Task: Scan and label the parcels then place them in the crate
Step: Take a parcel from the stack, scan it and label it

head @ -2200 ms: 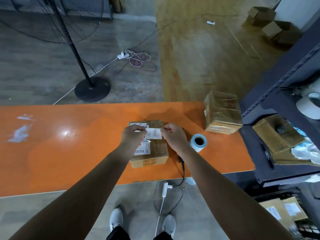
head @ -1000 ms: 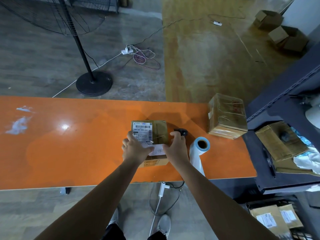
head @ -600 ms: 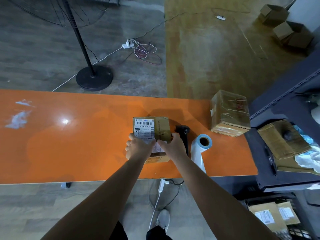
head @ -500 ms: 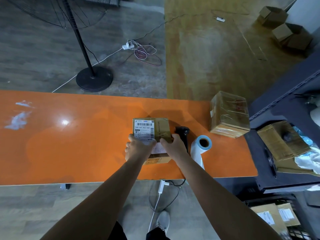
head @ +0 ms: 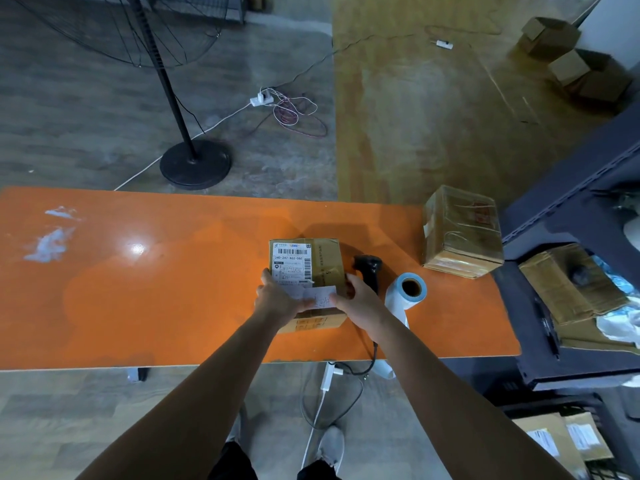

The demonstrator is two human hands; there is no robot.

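Note:
A brown cardboard parcel point(head: 323, 261) with a printed barcode sticker lies on the orange table point(head: 156, 289). A small white label point(head: 320, 296) lies across the near edge of its top. My left hand point(head: 277, 301) holds the label's left end against the parcel. My right hand point(head: 360, 301) pinches the right end. A black handheld scanner point(head: 369, 270) lies just right of the parcel, its cable running off the table's front edge. Beside it lies a roll of labels point(head: 408, 289). A second, tape-wrapped parcel point(head: 460, 233) sits at the table's right end.
A dark shelf unit point(head: 581, 306) with cardboard and a pen stands to the right. Below it, a crate point(head: 561, 441) holds labelled parcels. A fan stand point(head: 195, 164) and loose cables lie on the floor beyond the table. Empty boxes point(head: 571, 60) sit far right.
The label, held up above the parcel by both hands earlier, has come down onto the near edge of its top. The scanner, earlier hidden behind my right hand, now shows.

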